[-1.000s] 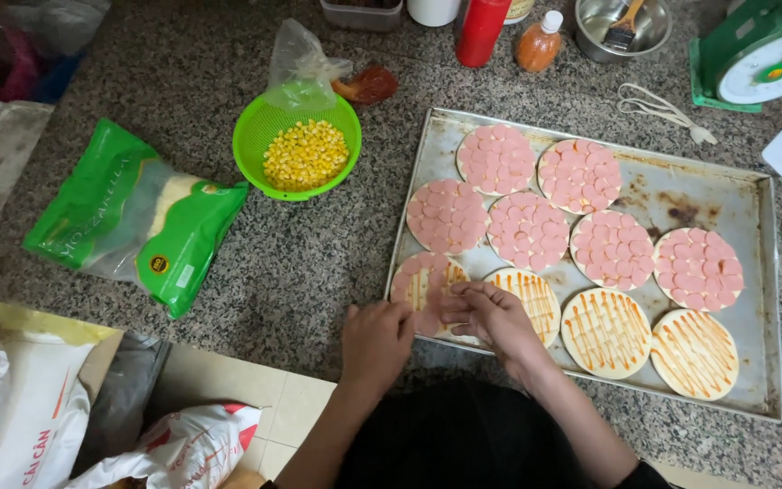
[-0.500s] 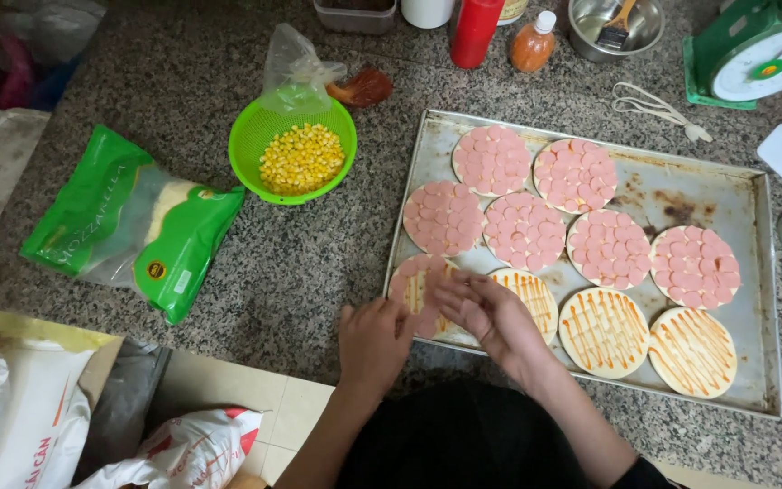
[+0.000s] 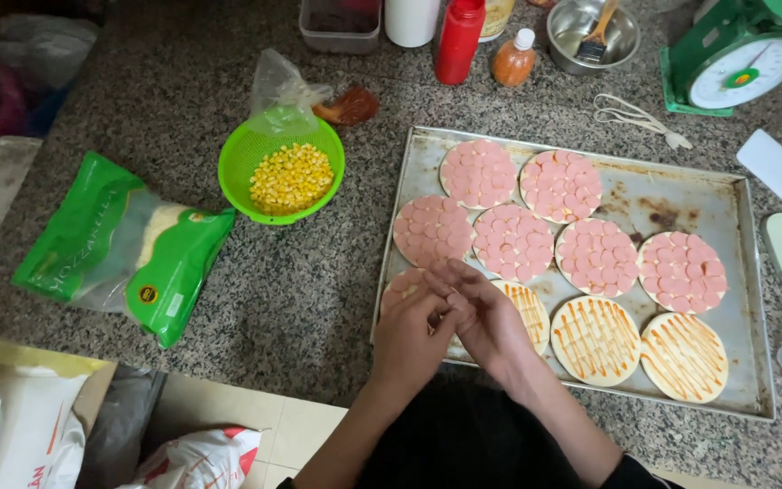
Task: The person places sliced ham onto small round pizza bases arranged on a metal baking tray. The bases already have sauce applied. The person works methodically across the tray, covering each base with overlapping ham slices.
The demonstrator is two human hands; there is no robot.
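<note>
Since half a second ago the right hand [image 3: 491, 321] has drawn back to meet the left hand [image 3: 414, 330], which has barely moved. Both forearms rise from the near edge, fingertips pinched together over the round, partly sausage-topped dough base [image 3: 402, 288] at the near-left corner of the worn metal baking tray [image 3: 726, 195] on the speckled granite table [image 3: 174, 100]. Fingers are curled; whether they hold anything I cannot tell.

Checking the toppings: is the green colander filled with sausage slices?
No, the green colander holds yellow corn kernels, not sausage slices.
</note>
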